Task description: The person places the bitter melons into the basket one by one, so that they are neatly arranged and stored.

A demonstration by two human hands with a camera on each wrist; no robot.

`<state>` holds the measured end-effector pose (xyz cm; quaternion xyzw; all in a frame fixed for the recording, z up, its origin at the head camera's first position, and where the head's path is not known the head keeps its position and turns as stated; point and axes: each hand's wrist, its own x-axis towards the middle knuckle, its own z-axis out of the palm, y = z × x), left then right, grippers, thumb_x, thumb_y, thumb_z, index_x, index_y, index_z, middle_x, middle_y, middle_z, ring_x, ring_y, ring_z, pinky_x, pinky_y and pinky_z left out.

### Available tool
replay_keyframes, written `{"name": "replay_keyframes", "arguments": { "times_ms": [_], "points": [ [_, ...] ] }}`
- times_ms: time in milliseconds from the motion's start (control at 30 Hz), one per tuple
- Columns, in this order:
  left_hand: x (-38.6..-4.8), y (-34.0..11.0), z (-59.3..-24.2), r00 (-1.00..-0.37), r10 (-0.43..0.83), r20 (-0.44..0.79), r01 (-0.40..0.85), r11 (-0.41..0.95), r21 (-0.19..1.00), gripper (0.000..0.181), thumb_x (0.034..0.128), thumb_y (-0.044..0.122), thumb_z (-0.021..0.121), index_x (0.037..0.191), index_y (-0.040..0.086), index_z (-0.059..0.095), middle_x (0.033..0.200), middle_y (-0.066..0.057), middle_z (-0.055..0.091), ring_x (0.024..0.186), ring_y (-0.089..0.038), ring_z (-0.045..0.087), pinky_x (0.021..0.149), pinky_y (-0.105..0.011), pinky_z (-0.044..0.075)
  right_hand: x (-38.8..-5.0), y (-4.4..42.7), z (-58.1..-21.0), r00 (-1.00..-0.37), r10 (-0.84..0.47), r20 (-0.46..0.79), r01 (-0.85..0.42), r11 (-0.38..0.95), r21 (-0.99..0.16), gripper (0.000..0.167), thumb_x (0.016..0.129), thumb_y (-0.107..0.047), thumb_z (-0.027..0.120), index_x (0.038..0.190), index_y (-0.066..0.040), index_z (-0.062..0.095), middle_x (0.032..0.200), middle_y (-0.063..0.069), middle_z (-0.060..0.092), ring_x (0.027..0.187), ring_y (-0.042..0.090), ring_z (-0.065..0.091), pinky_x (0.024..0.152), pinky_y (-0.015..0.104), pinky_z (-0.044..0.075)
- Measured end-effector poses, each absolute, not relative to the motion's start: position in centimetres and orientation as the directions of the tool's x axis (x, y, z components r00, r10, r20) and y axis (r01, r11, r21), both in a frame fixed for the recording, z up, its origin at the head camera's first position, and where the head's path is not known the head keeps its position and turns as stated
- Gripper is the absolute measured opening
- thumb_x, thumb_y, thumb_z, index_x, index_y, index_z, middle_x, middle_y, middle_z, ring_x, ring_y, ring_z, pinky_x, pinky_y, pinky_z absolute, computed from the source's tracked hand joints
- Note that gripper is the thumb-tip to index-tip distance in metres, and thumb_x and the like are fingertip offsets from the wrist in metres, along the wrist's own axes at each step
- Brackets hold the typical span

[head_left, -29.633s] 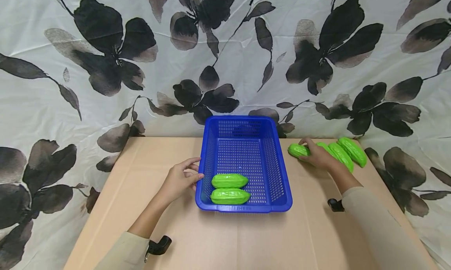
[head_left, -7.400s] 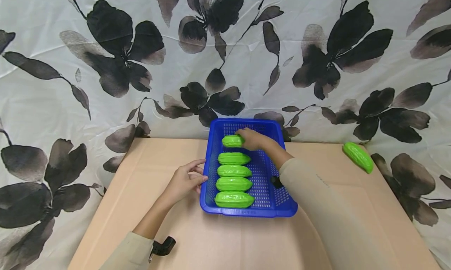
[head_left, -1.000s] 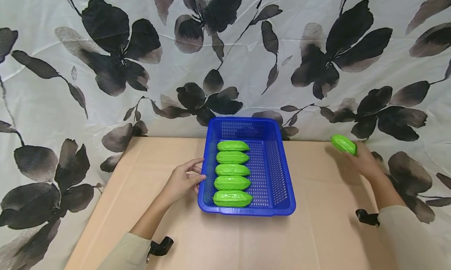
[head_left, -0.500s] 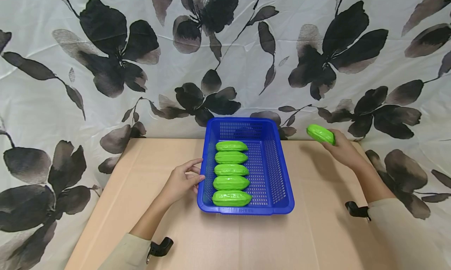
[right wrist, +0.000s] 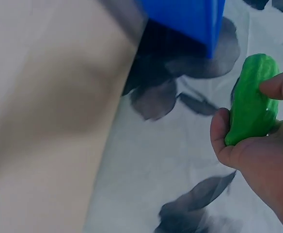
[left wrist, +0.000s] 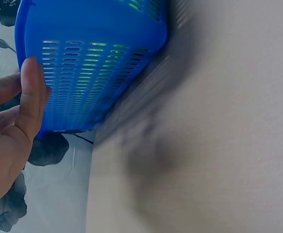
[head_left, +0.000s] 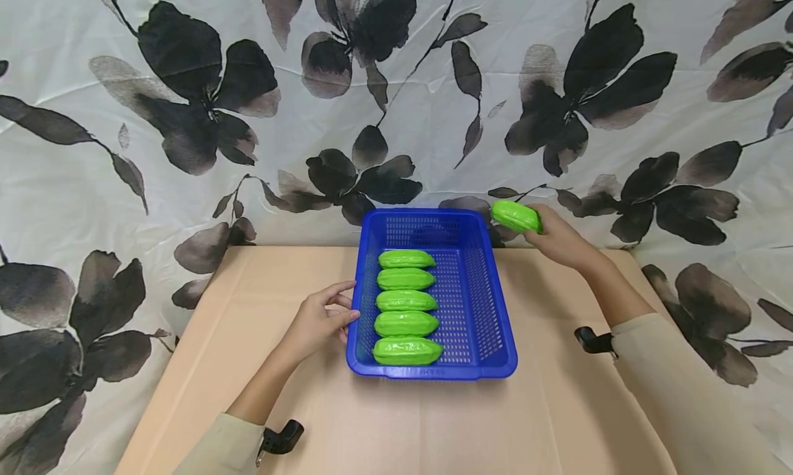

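Note:
My right hand (head_left: pixel 560 237) holds a bright green ridged bitter melon (head_left: pixel 517 216) in the air, just right of the basket's far right corner. In the right wrist view the thumb and fingers curl round that bitter melon (right wrist: pixel 253 99). The blue basket (head_left: pixel 504 337) stands on the table with several green bitter melons (head_left: pixel 405 300) lying crosswise in a column along its left side. At the basket's left rim, my left hand (head_left: pixel 314 323) holds the edge with thumb and fingers. The left wrist view shows the thumb against the slotted basket wall (left wrist: pixel 83 29).
The light brown table (head_left: pixel 421 427) runs under the basket and both forearms. Behind it hangs a white cloth (head_left: pixel 248 7) with dark flowers. A black wrist camera (head_left: pixel 281 437) sits on the left wrist, another black wrist camera (head_left: pixel 595 339) on the right.
Over the last second my right hand has carried the bitter melon leftward from the table's far right to beside the basket. Earlier, more bitter melons joined the column. My left hand stays put.

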<state>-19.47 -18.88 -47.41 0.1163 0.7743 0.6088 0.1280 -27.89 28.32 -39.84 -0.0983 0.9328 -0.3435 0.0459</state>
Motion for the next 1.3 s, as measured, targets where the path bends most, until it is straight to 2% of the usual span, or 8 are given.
{"name": "replay_keyframes", "arguments": {
  "times_ms": [233,367,633,867,1033,1300],
  "points": [
    [-19.4,-19.0,-47.5,-0.944,0.325,-0.064,0.016,0.237,0.971,0.059,0.0952,-0.001,0.071,0.151,0.001,0.049,0.111,-0.025,0.065,0.059,-0.015,0.067,0.055,-0.034,0.064,-29.7,24.5,-38.3,-0.95,-0.313,-0.011,-0.229,0.72,-0.655,0.06,0.101,-0.002,0.05,0.154,0.011,0.027,0.142,0.03,0.045,0.118,0.039,0.049,0.099,0.054,0.047],
    [-19.5,-18.9,-47.5,-0.941,0.331,-0.065,0.016,0.235,0.972,0.059,0.0951,0.0,0.071,0.15,0.002,0.05,0.112,-0.024,0.064,0.06,-0.016,0.067,0.055,-0.034,0.065,-30.3,22.6,-38.0,-0.931,-0.365,-0.016,-0.281,0.745,-0.605,0.06,0.102,-0.003,0.053,0.154,0.011,0.028,0.141,0.032,0.045,0.12,0.042,0.049,0.102,0.059,0.047],
    [-19.4,-18.9,-47.6,-0.943,0.327,-0.068,0.009,0.23,0.973,0.06,0.0953,0.0,0.071,0.151,0.002,0.049,0.111,-0.024,0.064,0.06,-0.015,0.067,0.055,-0.034,0.065,-31.4,18.8,-37.7,-0.904,-0.422,-0.075,-0.335,0.805,-0.489,0.058,0.102,-0.013,0.058,0.153,0.005,0.037,0.146,0.029,0.045,0.135,0.045,0.04,0.11,0.065,0.042],
    [-19.4,-19.0,-47.6,-0.939,0.338,-0.067,0.008,0.215,0.977,0.06,0.0953,0.0,0.071,0.151,0.002,0.049,0.111,-0.024,0.064,0.061,-0.014,0.068,0.055,-0.034,0.065,-32.6,16.8,-38.3,-0.887,-0.451,-0.102,-0.371,0.826,-0.424,0.054,0.102,-0.014,0.063,0.15,-0.001,0.046,0.143,0.022,0.053,0.133,0.041,0.045,0.111,0.061,0.042],
    [-19.4,-19.1,-47.6,-0.937,0.344,-0.069,0.007,0.215,0.977,0.06,0.0952,0.0,0.071,0.151,0.002,0.049,0.111,-0.024,0.064,0.062,-0.015,0.069,0.056,-0.034,0.065,-33.4,15.9,-38.8,-0.873,-0.473,-0.12,-0.393,0.827,-0.402,0.055,0.1,-0.013,0.066,0.15,0.002,0.047,0.142,0.023,0.057,0.129,0.039,0.053,0.108,0.057,0.046],
    [-19.4,-19.3,-47.3,-0.937,0.342,-0.07,0.012,0.232,0.973,0.06,0.0952,0.0,0.071,0.151,0.002,0.049,0.111,-0.024,0.066,0.062,-0.015,0.069,0.056,-0.035,0.065,-33.9,13.4,-40.0,-0.893,-0.423,-0.152,-0.331,0.848,-0.413,0.055,0.099,-0.016,0.071,0.146,0.0,0.049,0.133,0.02,0.063,0.119,0.035,0.06,0.104,0.051,0.051]
  ]
}}
